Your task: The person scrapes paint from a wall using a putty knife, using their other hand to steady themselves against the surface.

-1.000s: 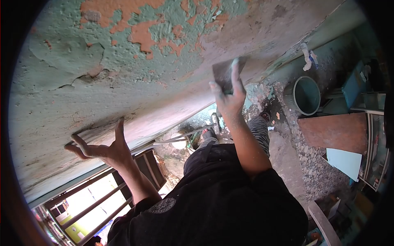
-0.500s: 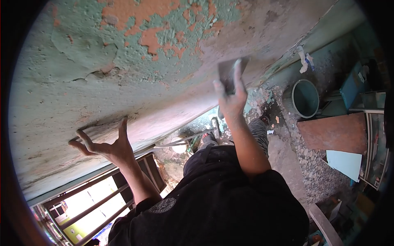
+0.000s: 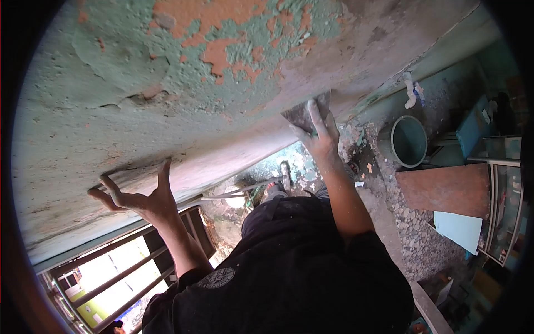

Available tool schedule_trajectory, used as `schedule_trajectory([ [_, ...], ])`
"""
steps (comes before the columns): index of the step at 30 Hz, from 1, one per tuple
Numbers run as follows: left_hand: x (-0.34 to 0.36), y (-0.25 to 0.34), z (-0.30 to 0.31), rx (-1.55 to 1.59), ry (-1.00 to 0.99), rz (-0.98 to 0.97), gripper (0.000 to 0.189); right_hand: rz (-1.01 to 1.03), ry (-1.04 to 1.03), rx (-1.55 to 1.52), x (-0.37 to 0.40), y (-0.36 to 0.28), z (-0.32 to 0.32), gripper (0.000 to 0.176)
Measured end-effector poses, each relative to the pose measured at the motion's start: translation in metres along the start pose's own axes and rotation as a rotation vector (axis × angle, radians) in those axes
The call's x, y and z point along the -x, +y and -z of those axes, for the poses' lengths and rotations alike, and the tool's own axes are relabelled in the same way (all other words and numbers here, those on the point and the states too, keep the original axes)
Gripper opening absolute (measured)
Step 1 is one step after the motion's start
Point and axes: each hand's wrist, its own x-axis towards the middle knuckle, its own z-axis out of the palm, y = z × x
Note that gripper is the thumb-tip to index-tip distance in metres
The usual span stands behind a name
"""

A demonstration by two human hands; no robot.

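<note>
My right hand (image 3: 322, 140) grips a putty knife (image 3: 302, 117) with a wide, dusty blade, one finger stretched along the blade. The blade lies at the wall (image 3: 128, 122), on a smoother greyish stretch below peeling green paint. White dust coats the fingers of that hand. Farther left, my left hand (image 3: 146, 201) is braced with its fingertips on the wall. Its fingers are spread and it holds nothing. The putty knife's handle is hidden by my right hand.
A grey bucket (image 3: 409, 142) stands on the floor at right, near a brown board (image 3: 445, 189) and a pale sheet (image 3: 458, 229). A white pipe (image 3: 410, 92) sticks out beyond the bucket. A barred window (image 3: 119, 278) is at lower left.
My right hand has brought the putty knife down a little, and its blade has turned. The left hand stays against the wall. The whole view has shifted slightly.
</note>
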Motion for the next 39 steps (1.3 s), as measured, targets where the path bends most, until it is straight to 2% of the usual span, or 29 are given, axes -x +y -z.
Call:
schedule_trajectory([
  [3, 0.002, 0.000, 0.002, -0.060, -0.031, -0.032, 0.112, 0.020, 0.032, -0.043, -0.024, -0.013, -0.001, 0.072],
  [5, -0.002, 0.001, 0.001, -0.083, -0.012, -0.057, 0.112, 0.004, 0.022, -0.045, -0.021, -0.014, -0.002, 0.074],
  [7, -0.002, 0.005, 0.002, -0.021, -0.020, 0.006, 0.113, -0.037, 0.020, -0.042, -0.003, -0.012, -0.005, 0.074],
  [8, 0.001, -0.002, -0.001, -0.006, 0.005, -0.057, 0.114, -0.064, -0.019, -0.058, 0.009, -0.008, -0.007, 0.073],
  [12, 0.000, 0.000, 0.000, -0.014, 0.000, -0.060, 0.114, 0.012, 0.031, -0.090, -0.014, -0.010, -0.003, 0.071],
  [15, 0.002, -0.004, 0.000, -0.039, 0.007, -0.102, 0.117, -0.040, 0.034, -0.147, -0.012, -0.015, -0.003, 0.071],
  [18, 0.003, -0.001, 0.002, -0.035, -0.052, -0.017, 0.124, -0.091, -0.082, -0.098, 0.013, -0.014, -0.005, 0.072],
  [21, 0.000, 0.002, 0.002, 0.003, -0.020, -0.067, 0.129, -0.120, -0.114, -0.155, 0.005, -0.025, -0.004, 0.072],
  [23, 0.001, 0.002, 0.001, 0.002, -0.019, -0.082, 0.125, -0.118, -0.117, -0.176, 0.001, -0.028, -0.006, 0.072],
  [25, -0.001, -0.003, -0.001, -0.004, 0.004, -0.098, 0.122, -0.038, -0.003, -0.101, 0.001, -0.027, -0.013, 0.073],
  [28, 0.002, -0.007, -0.002, 0.035, 0.046, -0.175, 0.119, -0.072, -0.062, -0.039, 0.012, -0.037, -0.016, 0.073],
  [30, 0.001, 0.003, 0.002, -0.026, -0.044, -0.016, 0.119, -0.050, -0.050, -0.037, 0.005, -0.039, -0.018, 0.073],
  [33, 0.000, 0.005, 0.003, -0.025, -0.019, -0.071, 0.129, -0.082, -0.011, -0.092, -0.011, -0.052, -0.018, 0.073],
  [39, 0.002, -0.006, -0.002, -0.032, -0.002, -0.147, 0.131, -0.098, -0.061, -0.048, 0.000, -0.058, -0.019, 0.071],
])
